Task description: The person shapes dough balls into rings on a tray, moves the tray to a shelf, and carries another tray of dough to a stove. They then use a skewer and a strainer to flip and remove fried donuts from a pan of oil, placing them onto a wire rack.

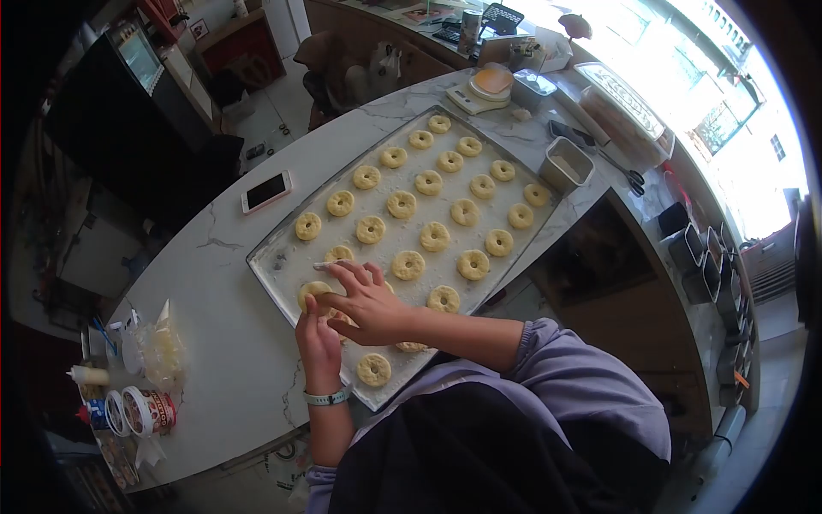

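Note:
A large metal tray (282, 254) lies on the marble counter, bearing rows of pale yellow dough rings (402, 204), each with a hole in its middle. Over the tray's lower left part, my left hand (321, 343), with a watch band on the wrist, holds a dough ring (312, 294) up at its fingertips. My right hand (372, 304) reaches across from the right, palm down with fingers apart, its fingertips close to that ring. Whitish flour shows on one fingertip. Both hands partly cover several rings beneath them.
A phone (266, 192) lies left of the tray. Tubs (148, 411) and a plastic bag (163, 351) stand at the lower left. Behind the tray are a kitchen scale (481, 92) and a metal tin (568, 165); scissors (629, 176) lie at the right.

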The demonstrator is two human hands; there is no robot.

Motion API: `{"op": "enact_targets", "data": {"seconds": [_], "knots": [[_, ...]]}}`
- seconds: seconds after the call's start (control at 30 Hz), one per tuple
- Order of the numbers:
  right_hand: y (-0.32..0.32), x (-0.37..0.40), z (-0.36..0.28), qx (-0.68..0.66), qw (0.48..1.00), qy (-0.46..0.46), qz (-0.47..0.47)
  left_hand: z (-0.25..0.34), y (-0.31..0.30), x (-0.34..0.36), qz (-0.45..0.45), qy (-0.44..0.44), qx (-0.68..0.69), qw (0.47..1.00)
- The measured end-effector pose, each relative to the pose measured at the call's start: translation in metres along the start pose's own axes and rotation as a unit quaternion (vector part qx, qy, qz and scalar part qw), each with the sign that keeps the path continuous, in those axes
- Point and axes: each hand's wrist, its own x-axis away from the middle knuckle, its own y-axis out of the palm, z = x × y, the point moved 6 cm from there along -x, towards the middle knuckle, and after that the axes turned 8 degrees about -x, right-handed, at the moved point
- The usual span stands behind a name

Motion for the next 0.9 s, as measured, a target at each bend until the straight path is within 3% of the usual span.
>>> {"op": "enact_targets", "data": {"seconds": [0.13,0.23,0.33,0.43,0.53,0.67,0.8,0.9], "knots": [[-0.009,0.009,0.008,0.006,0.999,0.035,0.007,0.012,-0.003,0.002,0.017,0.054,-0.122,0.991],[-0.023,0.009,-0.01,-0.016,0.998,-0.045,0.033,0.019,0.005,0.008,0.012,0.055,-0.107,0.993],[-0.016,-0.003,0.01,-0.292,0.956,0.023,0.012,0.021,0.001,0.009,-0.008,0.057,-0.107,0.993],[-0.022,-0.01,0.016,-0.377,0.923,0.081,-0.003,0.017,0.0,0.016,-0.03,0.042,-0.094,0.994],[-0.032,-0.014,0.016,-0.333,0.942,0.033,0.003,0.024,-0.004,0.021,0.04,0.134,-0.094,0.986],[-0.04,-0.012,-0.007,-0.28,0.958,-0.036,0.047,0.025,0.005,0.026,0.013,0.124,-0.055,0.991],[-0.042,-0.014,0.006,-0.351,0.933,0.069,-0.033,0.029,-0.002,0.029,0.027,0.137,-0.036,0.99],[-0.043,-0.017,-0.003,-0.336,0.942,-0.007,0.02,0.025,0.0,0.03,-0.012,0.103,-0.016,0.994]]}}
